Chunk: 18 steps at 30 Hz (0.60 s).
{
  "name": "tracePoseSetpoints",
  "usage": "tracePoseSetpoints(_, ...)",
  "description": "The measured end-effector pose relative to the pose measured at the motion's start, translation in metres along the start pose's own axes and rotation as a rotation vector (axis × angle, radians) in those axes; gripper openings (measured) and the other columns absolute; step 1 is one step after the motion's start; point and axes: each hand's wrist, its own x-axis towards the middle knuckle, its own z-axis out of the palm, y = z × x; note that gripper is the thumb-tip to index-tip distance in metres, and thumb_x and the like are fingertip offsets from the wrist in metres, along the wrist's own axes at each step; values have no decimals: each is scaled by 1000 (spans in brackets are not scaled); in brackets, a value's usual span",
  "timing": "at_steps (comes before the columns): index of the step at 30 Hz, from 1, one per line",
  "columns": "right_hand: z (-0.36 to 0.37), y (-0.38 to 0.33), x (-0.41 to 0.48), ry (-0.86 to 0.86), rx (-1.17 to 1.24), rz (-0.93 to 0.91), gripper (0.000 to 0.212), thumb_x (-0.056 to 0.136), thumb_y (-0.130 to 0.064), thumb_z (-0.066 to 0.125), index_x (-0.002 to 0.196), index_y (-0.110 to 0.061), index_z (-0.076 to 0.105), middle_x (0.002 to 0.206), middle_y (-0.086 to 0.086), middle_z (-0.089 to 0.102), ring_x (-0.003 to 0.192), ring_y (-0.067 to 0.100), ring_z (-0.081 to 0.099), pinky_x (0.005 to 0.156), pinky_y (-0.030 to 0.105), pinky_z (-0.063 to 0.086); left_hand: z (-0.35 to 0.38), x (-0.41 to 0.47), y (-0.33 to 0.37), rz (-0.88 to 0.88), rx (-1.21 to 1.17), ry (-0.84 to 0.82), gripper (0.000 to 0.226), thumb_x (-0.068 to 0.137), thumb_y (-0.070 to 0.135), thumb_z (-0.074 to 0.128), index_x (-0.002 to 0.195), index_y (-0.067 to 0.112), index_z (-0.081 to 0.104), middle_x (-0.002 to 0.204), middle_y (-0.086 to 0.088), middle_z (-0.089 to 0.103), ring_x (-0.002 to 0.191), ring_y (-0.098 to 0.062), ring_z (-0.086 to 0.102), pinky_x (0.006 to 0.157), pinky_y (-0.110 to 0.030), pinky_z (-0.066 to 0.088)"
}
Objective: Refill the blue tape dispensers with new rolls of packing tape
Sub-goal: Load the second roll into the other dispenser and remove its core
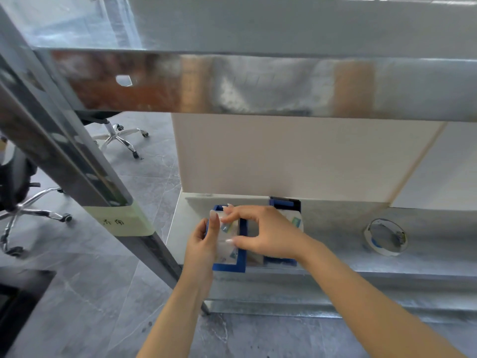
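Two blue tape dispensers stand side by side on a low metal shelf (335,228). The left dispenser (241,257) holds a clear tape roll (227,244) with small printed labels. My left hand (202,241) grips the dispenser's left side, index finger raised along the roll. From the right, my right hand (260,231) pinches the roll between thumb and fingers. The right dispenser (285,204) sits just behind my right hand and is mostly hidden by it. An empty tape core (386,237) lies on the shelf to the right.
A shiny steel upper shelf (232,83) overhangs the work area. A slanted steel post (77,164) with a pale green label runs down the left. A white board (284,156) stands behind the dispensers. Office chair bases (121,136) stand on the grey tiled floor.
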Motion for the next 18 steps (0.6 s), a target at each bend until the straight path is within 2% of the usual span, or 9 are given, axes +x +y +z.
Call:
tracePoseSetpoints(2,11,-1,4,133,-32,-22,24,78,-23,75,101,-21,71,128,-9,63,124,-2,50,104,19,39,2,0,3,-5,31,20,47,64,70,46,73,33,73,89,-11,66,86,-31,57,80,-49,44)
tracePoseSetpoints(4,19,-3,9,240,93,9,25,76,-24,77,100,-23,70,124,-10,65,119,0,55,104,23,41,2,1,3,7,37,34,51,60,71,45,76,29,71,86,-12,66,83,-30,59,78,-46,46)
tracePoseSetpoints(6,23,-2,11,249,167,61,35,74,-28,79,107,-27,68,125,-13,64,118,-2,54,104,20,40,-3,2,1,29,49,34,50,61,71,46,76,28,67,85,-14,63,83,-29,57,78,-44,45)
tracePoseSetpoints(8,25,1,11,253,173,80,26,73,-27,80,98,-22,72,126,-9,64,119,-1,54,104,19,38,-7,2,-1,55,74,8,54,60,76,47,74,28,66,86,-14,61,85,-29,55,81,-45,43)
tracePoseSetpoints(10,29,0,11,299,189,39,8,75,-18,78,78,-14,72,123,-2,67,118,0,56,106,15,34,-9,4,-4,92,97,-39,64,51,85,52,77,29,67,84,-5,67,83,-24,59,79,-41,47)
tracePoseSetpoints(13,38,0,9,363,155,-28,10,79,-13,73,71,-9,69,115,1,71,114,3,60,108,19,36,-12,7,-8,119,132,-88,69,37,86,64,84,35,68,77,10,71,79,-15,64,74,-34,51)
tracePoseSetpoints(14,40,0,9,387,111,-45,9,81,-14,71,73,-10,69,111,1,72,110,6,63,105,24,42,-14,8,-9,126,143,-98,70,36,83,67,87,35,67,77,10,71,79,-14,65,72,-33,53)
tracePoseSetpoints(16,42,0,11,448,-48,-78,8,84,-18,65,77,-13,67,93,0,76,89,15,70,80,34,55,-14,4,-9,111,162,-101,68,41,77,72,89,30,63,74,8,71,74,-14,65,64,-31,54)
tracePoseSetpoints(18,40,0,16,513,-172,-70,8,86,-16,61,79,-14,62,73,-3,72,66,18,66,60,33,50,-12,0,-8,74,144,-80,54,56,65,68,87,21,62,71,1,68,71,-21,63,60,-35,51)
